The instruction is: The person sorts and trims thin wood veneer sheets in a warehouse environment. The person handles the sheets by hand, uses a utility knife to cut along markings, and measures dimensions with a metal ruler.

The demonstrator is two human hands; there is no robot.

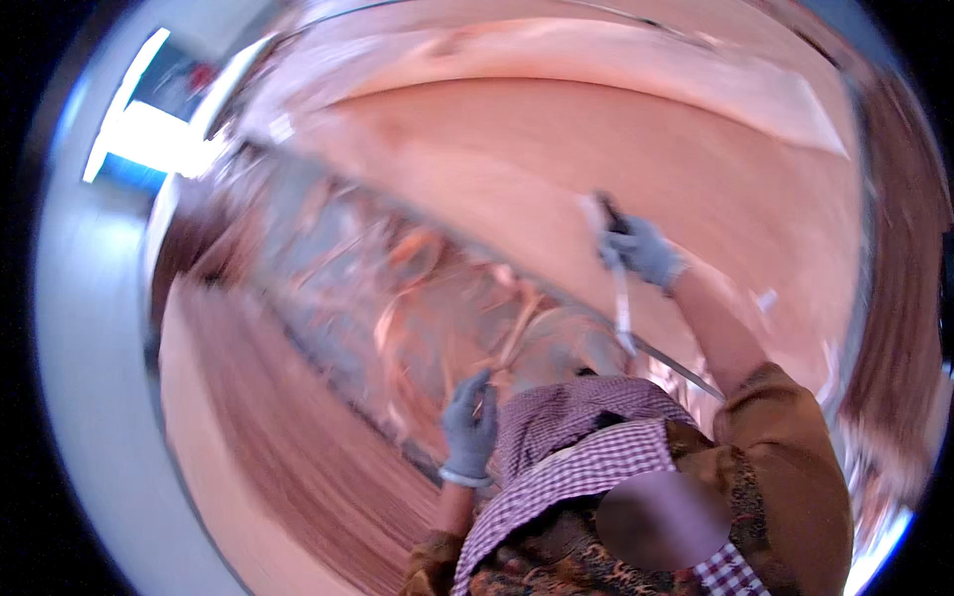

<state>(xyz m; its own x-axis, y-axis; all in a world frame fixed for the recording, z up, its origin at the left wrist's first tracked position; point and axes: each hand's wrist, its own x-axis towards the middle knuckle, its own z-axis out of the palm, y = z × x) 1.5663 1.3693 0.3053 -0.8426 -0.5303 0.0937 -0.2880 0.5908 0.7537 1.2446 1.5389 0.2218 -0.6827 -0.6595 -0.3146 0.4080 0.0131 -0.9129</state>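
My right hand (644, 250), in a grey glove, is closed round a small dark-handled tool (609, 212); blur hides its exact kind. A narrow whitish strip (623, 308) hangs down below that hand. Under it spreads a large pinkish-tan sheet (517, 149) lying on a work surface. My left hand (469, 427), gloved too, hangs low beside my checked apron (556, 427). Its fingers look loosely apart, and I see nothing in them.
Thin orange-brown offcuts (407, 298) litter the grey floor beside the table edge (477, 253). A tall layered stack of pinkish sheets (288, 417) stands at the lower left, another stack (899, 288) at the right. A folded sheet part (596, 60) lies across the far side.
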